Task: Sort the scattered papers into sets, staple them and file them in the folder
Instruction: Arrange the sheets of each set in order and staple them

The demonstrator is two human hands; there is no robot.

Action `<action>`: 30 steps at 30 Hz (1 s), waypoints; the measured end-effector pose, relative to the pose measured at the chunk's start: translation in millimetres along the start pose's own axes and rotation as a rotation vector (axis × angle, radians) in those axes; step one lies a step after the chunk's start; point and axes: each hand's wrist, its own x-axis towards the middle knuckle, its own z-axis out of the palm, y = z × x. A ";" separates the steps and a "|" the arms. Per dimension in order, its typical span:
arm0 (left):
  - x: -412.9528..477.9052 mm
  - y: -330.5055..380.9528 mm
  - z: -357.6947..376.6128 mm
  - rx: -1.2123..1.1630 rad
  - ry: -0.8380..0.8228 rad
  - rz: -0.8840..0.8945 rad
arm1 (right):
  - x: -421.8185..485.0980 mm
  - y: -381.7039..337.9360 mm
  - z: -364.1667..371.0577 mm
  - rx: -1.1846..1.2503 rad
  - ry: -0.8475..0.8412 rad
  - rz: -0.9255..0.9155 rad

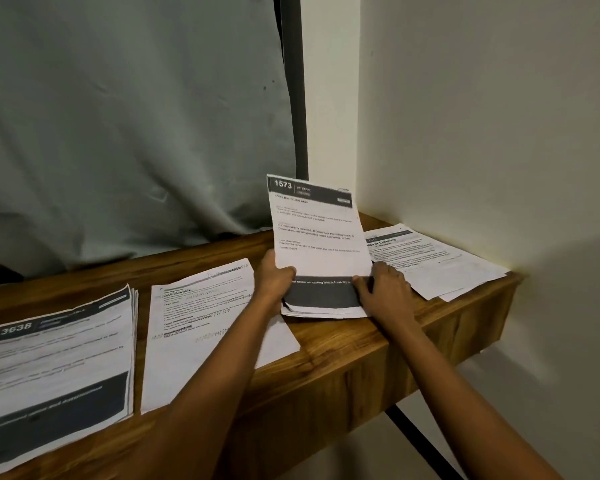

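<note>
While 1573 set (316, 237) stands near-upright on its bottom edge, toward right end of surface (326, 358), both hands clamp its lower part: left hand (274, 278) grip curled round left edge, thumb on front; right hand (385, 289) grip pinching right edge at dark band. Mirror Cleaning sheets (430, 261) flat at far right corner, just beside. Loose sheets (201, 323) flat mid-surface, partly under left forearm. 3638 stack (56, 358) flat toward left end, reaching front edge. Grey curtain (118, 116) behind.
</note>
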 end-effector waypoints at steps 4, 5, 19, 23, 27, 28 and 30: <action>1.8 -0.7 -24.7 -0.009 0.058 0.086 | 14.7 -13.7 -16.9 0.500 -0.150 0.121; 2.6 -0.3 -28.0 -0.011 0.066 0.113 | 23.0 -19.2 -21.3 0.621 -0.190 0.186; 11.6 56.0 -28.3 0.227 -0.078 0.288 | 78.6 -78.6 -55.2 0.839 0.042 0.277; 9.6 48.7 -33.4 0.082 -0.018 0.310 | 64.6 -72.8 -43.6 0.865 -0.029 0.260; 10.2 45.5 -31.9 0.100 0.120 0.392 | 57.2 -72.0 -40.3 0.890 -0.031 0.236; 10.4 47.4 -31.3 0.110 0.130 0.406 | 57.7 -73.1 -40.7 0.895 -0.022 0.231; 10.5 53.9 -30.5 0.119 0.139 0.441 | 59.7 -76.1 -43.1 0.901 -0.004 0.220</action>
